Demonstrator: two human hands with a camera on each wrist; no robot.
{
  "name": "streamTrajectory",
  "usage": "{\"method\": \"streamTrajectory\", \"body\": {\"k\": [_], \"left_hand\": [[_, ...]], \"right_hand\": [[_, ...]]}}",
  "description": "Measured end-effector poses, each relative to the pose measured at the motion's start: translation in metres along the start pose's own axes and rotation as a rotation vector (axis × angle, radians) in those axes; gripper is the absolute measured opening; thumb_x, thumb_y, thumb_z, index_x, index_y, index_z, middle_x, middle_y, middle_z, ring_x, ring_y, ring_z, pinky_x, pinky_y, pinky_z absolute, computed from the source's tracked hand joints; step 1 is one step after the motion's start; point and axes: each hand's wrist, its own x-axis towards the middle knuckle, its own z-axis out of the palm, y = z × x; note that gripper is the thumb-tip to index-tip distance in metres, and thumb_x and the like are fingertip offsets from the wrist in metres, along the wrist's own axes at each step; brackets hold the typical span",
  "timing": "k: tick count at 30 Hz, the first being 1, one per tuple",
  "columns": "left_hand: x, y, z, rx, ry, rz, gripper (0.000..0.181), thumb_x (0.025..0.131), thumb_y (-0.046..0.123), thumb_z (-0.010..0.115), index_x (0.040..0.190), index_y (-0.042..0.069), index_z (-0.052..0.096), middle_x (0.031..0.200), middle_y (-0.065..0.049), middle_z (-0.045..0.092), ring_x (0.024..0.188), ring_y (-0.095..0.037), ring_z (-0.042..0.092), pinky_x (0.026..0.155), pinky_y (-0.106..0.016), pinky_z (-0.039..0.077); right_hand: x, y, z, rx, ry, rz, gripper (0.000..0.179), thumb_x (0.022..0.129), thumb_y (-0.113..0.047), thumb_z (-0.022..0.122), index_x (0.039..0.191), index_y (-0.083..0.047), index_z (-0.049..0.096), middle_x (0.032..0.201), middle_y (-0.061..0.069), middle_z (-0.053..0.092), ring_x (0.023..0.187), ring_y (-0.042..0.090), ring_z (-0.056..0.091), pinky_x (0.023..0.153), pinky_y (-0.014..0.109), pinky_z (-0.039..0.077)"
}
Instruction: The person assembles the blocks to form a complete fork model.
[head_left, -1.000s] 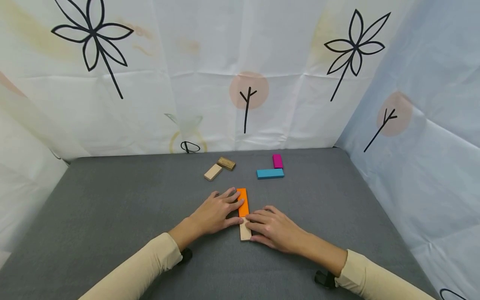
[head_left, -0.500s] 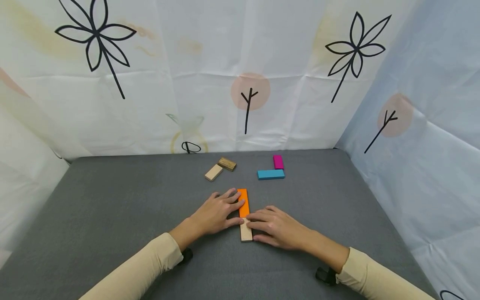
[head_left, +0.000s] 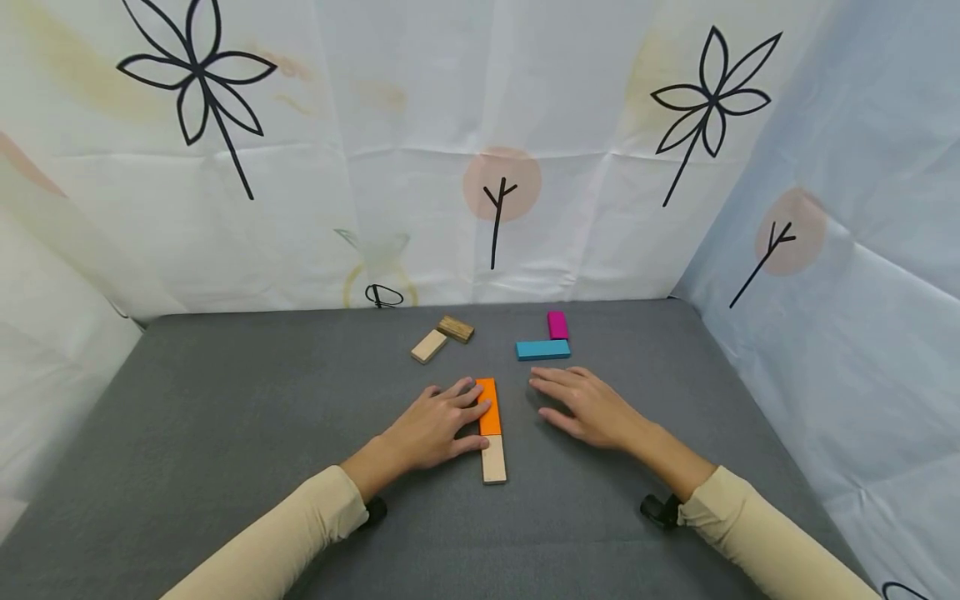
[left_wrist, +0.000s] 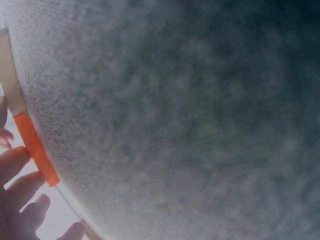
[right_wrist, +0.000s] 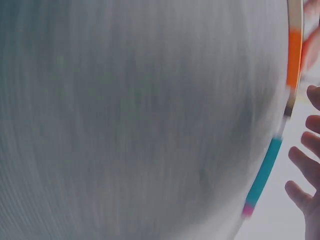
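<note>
An orange block (head_left: 488,408) and a pale wooden block (head_left: 493,462) lie end to end in one line on the grey table. My left hand (head_left: 435,429) rests at their left side, its fingers spread, with fingertips on the orange block's edge and the thumb at the pale block's upper end. To the right, my right hand (head_left: 588,408) hovers with loosely extended fingers and holds nothing. Beyond its fingertips lies a blue block (head_left: 543,350), with a shorter magenta block (head_left: 557,325) behind it. In the right wrist view the fingers (right_wrist: 302,162) appear apart from the blue block (right_wrist: 265,170).
Farther back left, a pale wooden block (head_left: 429,346) touches a darker brown block (head_left: 455,329). A white patterned cloth (head_left: 420,192) rises behind the grey table (head_left: 247,400), and a bluish cloth side (head_left: 862,275) stands at the right.
My right hand has left the pale block beside the orange one and moved forward and right, toward the blue block. The left hand and all the blocks keep their places.
</note>
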Motion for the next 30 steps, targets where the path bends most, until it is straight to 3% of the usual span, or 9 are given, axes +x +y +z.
{"method": "streamTrajectory", "body": {"k": [4, 8, 18, 30], "left_hand": [[0.0, 0.0, 0.001, 0.0, 0.007, 0.006, 0.065, 0.098, 0.057, 0.052, 0.147, 0.015, 0.052, 0.153, -0.009, 0.044, 0.146, -0.028, 0.033, 0.103, -0.057, 0.039], [-0.001, -0.001, 0.001, 0.001, 0.01, 0.012, 0.065, 0.098, 0.057, 0.052, 0.147, 0.015, 0.052, 0.153, -0.009, 0.044, 0.146, -0.028, 0.032, 0.103, -0.057, 0.039], [0.0, -0.001, 0.002, 0.0, 0.0, 0.008, 0.066, 0.098, 0.057, 0.05, 0.148, 0.015, 0.05, 0.155, -0.008, 0.042, 0.147, -0.027, 0.031, 0.104, -0.056, 0.039], [0.0, 0.0, 0.002, -0.011, -0.004, -0.001, 0.065, 0.098, 0.058, 0.05, 0.148, 0.015, 0.051, 0.154, -0.008, 0.042, 0.147, -0.027, 0.031, 0.104, -0.056, 0.039]], "right_hand": [[-0.002, 0.023, -0.005, 0.012, -0.029, 0.127, 0.058, 0.095, -0.027, 0.069, 0.144, -0.001, 0.051, 0.151, 0.017, 0.046, 0.133, 0.035, 0.049, 0.111, 0.055, 0.033], [-0.004, 0.039, -0.005, 0.01, -0.064, 0.183, 0.064, 0.097, -0.03, 0.066, 0.149, 0.001, 0.044, 0.154, 0.02, 0.039, 0.139, 0.036, 0.042, 0.114, 0.056, 0.028], [-0.004, 0.055, -0.003, 0.001, -0.131, 0.259, 0.067, 0.099, -0.036, 0.062, 0.151, 0.0, 0.04, 0.156, 0.019, 0.038, 0.145, 0.036, 0.033, 0.116, 0.057, 0.022], [0.0, 0.051, -0.002, 0.031, -0.155, 0.267, 0.067, 0.099, -0.038, 0.061, 0.151, -0.002, 0.041, 0.156, 0.019, 0.038, 0.145, 0.037, 0.031, 0.115, 0.06, 0.021]]}}
